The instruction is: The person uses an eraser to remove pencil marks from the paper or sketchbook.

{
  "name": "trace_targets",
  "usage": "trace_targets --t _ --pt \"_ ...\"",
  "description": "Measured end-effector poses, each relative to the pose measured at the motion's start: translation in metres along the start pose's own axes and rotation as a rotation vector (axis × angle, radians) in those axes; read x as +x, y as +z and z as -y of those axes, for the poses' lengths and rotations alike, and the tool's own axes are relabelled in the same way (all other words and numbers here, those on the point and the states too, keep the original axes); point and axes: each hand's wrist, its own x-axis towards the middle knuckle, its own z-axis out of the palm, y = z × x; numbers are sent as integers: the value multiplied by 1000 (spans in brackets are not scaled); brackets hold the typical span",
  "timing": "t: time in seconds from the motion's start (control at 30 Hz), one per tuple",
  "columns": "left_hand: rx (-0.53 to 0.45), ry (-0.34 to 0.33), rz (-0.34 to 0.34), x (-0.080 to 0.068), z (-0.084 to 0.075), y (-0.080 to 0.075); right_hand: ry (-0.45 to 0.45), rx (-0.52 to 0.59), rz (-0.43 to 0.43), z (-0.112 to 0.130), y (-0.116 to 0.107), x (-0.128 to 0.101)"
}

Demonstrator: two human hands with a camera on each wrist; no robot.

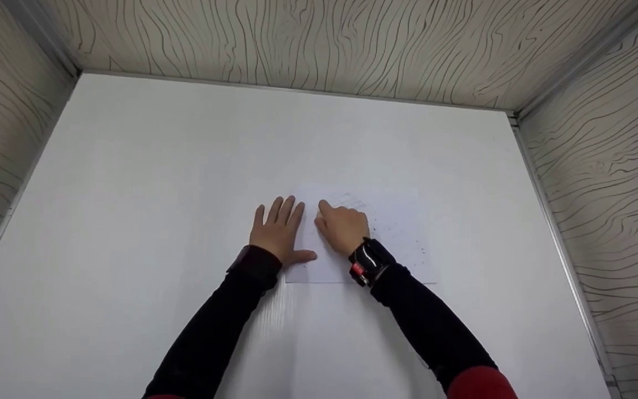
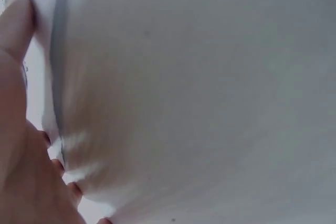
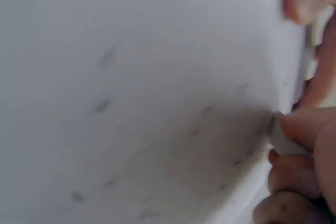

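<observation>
A white sheet of paper (image 1: 396,260) lies on the white table, with faint crossed pencil lines (image 1: 349,199) near its top. My left hand (image 1: 276,235) rests with fingers spread at the sheet's left edge, thumb on the paper. In the left wrist view, that thumb (image 2: 16,22) lies along the paper margin. My right hand (image 1: 345,228) is over the upper left part of the sheet. Pinched between its thumb and fingers is a small white eraser (image 3: 286,142) with a dark smudged edge, touching the paper; the head view hides most of it.
Dark eraser crumbs (image 3: 102,106) are scattered over the paper, mostly to the right of my right hand. The white tabletop (image 1: 158,166) extends around the sheet. Wood-patterned panels (image 1: 297,44) border the table at the back and both sides.
</observation>
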Motion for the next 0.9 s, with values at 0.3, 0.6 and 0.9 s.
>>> trace_targets --t 0.3,0.6,0.9 --pt "25 5 52 4 -3 -4 54 70 31 -22 -6 5" --pt "33 88 -34 15 -7 -4 30 126 45 -20 -1 -8" --pt "77 92 -62 22 -6 4 48 55 -30 -15 3 5"
